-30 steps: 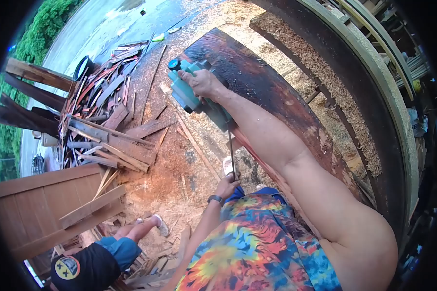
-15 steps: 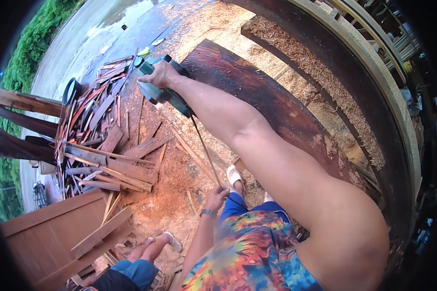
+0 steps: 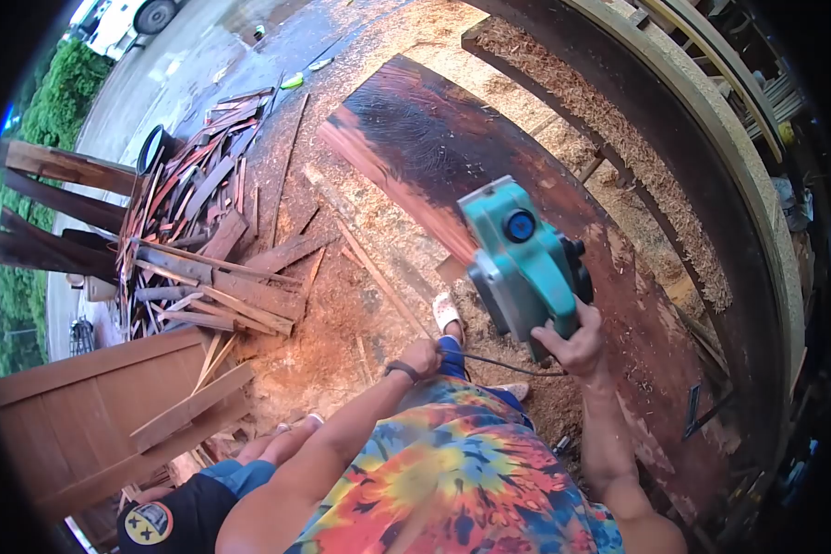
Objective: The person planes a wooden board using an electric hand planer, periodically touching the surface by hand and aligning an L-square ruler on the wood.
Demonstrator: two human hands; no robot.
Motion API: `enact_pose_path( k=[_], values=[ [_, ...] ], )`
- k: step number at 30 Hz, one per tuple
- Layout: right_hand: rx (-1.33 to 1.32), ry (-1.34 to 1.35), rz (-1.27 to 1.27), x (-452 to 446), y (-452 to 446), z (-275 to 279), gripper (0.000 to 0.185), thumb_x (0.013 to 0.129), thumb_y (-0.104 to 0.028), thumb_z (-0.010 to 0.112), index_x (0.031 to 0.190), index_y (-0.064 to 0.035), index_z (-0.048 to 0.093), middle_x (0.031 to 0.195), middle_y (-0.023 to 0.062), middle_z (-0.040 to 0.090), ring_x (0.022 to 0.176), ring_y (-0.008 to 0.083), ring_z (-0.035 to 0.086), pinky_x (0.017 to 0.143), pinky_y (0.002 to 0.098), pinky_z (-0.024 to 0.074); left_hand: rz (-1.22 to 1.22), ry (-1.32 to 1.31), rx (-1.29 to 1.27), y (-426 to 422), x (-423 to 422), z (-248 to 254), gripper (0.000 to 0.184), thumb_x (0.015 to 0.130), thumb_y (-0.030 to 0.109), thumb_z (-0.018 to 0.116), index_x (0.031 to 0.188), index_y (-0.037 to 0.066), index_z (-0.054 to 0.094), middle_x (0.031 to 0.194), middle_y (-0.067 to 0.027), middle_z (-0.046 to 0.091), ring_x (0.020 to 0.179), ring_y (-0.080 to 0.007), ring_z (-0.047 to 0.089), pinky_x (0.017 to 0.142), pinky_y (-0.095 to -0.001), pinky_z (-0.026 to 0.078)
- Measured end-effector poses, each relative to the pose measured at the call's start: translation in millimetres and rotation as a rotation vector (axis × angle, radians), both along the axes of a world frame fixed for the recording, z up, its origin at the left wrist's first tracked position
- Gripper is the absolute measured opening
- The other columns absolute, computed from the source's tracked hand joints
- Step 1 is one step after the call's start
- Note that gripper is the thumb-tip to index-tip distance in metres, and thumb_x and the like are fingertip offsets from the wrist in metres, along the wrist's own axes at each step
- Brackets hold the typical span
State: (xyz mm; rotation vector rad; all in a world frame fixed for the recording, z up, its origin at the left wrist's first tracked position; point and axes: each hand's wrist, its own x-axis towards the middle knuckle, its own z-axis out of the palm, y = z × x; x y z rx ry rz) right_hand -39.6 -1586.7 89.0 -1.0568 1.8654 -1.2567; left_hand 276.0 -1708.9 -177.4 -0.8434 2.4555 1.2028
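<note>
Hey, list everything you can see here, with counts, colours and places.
Power planer: one, teal, above slab
Cord: one, black, between hands
Slab: one, dark reddish-brown, ahead
Scrap pile: many pieces, reddish-brown, left
Wooden panel: one, brown, lower left
Long boards: several, mostly dark, right
Shavings: uncountable, tan, ground and boards
Truck: one, white, top left, partly visible
Trees: uncountable, green, far left
Co-worker: one, black and blue clothing, bottom left
Left hand: one, holding cord
Right hand: one, gripping planer
</note>
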Motion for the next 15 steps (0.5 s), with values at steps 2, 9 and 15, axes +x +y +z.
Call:
enact_pose_path(
  k=[2,9,15],
  values=[
    [0.059,-0.119,-0.22,9.2,97.6,9.6,0.025,0.074,-0.009,0.081,0.095,-0.0043,0.066,0.067,-0.0054,0.057,0.06,0.0038,0.05,0.056,0.0232,0.0435,-0.321,0.066,-0.188,10.4,-29.7,4.1,0.026,0.091,0.025,0.059,0.094,0.005,0.076,0.078,-0.0204,0.072,0.076,-0.0395,0.07,0.074,-0.0525,0.053],
    [-0.082,-0.311,-1.105,117.9,384.6,31.5,0.046,0.087,-0.006,0.067,0.131,0.0033,0.055,0.069,0.0028,0.054,0.052,0.0093,0.049,0.049,0.026,0.0429,-0.804,0.689,-0.127,160.9,-133.6,96.5,0.034,0.075,0.032,0.075,0.092,0.005,0.063,0.093,-0.0143,0.057,0.087,-0.0346,0.055,0.077,-0.0449,0.047],
    [-0.15,-0.239,-1.734,242.9,542.6,24.7,0.043,0.092,-0.015,0.069,0.131,0.0003,0.058,0.069,0.0027,0.053,0.049,0.0119,0.049,0.049,0.0284,0.0418,-1.212,0.776,-0.115,330.3,-202.9,107.1,0.058,0.085,0.026,0.07,0.136,0.005,0.052,0.143,-0.0224,0.048,0.133,-0.0432,0.044,0.11,-0.0566,0.036]
  ],
)
